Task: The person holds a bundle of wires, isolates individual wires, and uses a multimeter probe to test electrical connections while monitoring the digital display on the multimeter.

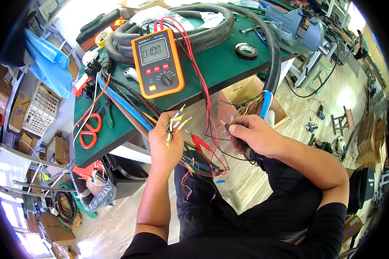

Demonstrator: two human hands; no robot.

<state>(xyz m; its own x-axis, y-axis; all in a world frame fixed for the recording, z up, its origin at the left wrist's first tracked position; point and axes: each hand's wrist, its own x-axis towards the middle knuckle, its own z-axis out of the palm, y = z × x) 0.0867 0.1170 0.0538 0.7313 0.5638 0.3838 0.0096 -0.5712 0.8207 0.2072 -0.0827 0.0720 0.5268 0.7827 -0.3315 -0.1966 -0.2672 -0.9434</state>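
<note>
My left hand [163,144] is closed around a bundle of thin wires [176,124], whose ends carry white sleeves and yellow tips and fan out above the fingers. Between thumb and fingers my right hand [256,134] pinches a black test lead [227,126]; a small tip points toward the left hand. A red alligator clip [200,143] hangs between the hands, close to the wires over my lap. An orange multimeter [158,64] with a lit display stands propped at the table edge, and red leads [199,71] run down from its top.
The green table [220,75] bears a thick coiled black cable [224,32], black tape [247,51], red-handled scissors [90,130] and a blue vise [285,21]. Stripped cable wires [254,102] hang above a wooden box [279,110]. Stools and tools stand on the floor at right.
</note>
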